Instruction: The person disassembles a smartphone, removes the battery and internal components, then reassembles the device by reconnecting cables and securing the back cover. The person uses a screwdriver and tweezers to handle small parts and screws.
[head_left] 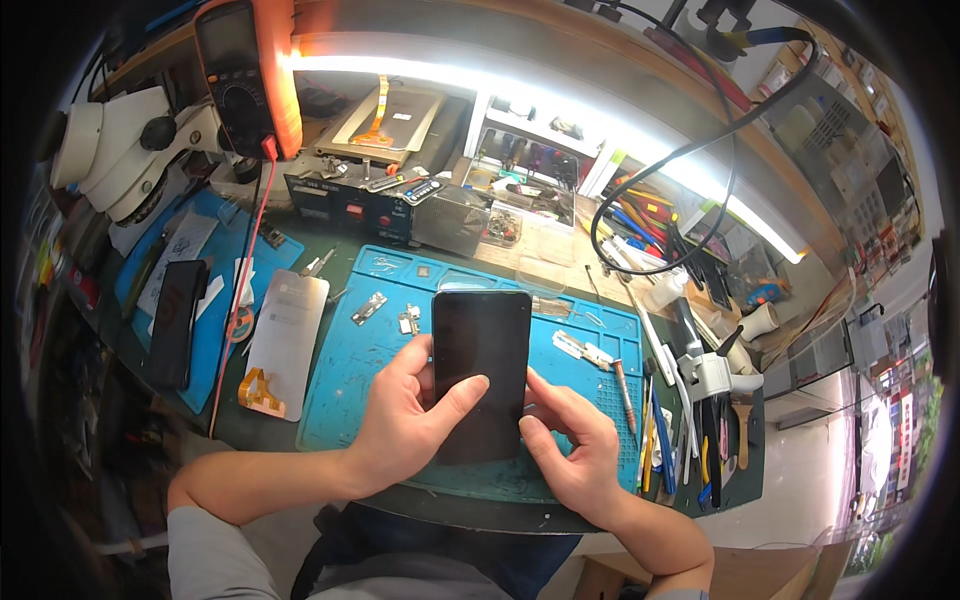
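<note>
A black smartphone (pixel 485 345) with a dark screen stands between my two hands above the blue repair mat (pixel 345 400). My left hand (pixel 405 415) grips its left edge, the thumb laid across the screen. On the other side, my right hand (pixel 575 445) closes on the phone's right edge with thumb and fingers. Small metal parts (pixel 369 308) lie on the mat beyond the left hand. Past the right hand rest a pale bracket-like part (pixel 582 349) and a thin copper-coloured pen-shaped tool (pixel 624 395).
Left of the mat lie a silver panel with an orange flex cable (pixel 287 340) and another dark phone (pixel 178 325). An orange multimeter (pixel 245 80) hangs upper left beside a white microscope (pixel 115 150). Tools (pixel 660 430) crowd the right; a black cable (pixel 650 268) loops above.
</note>
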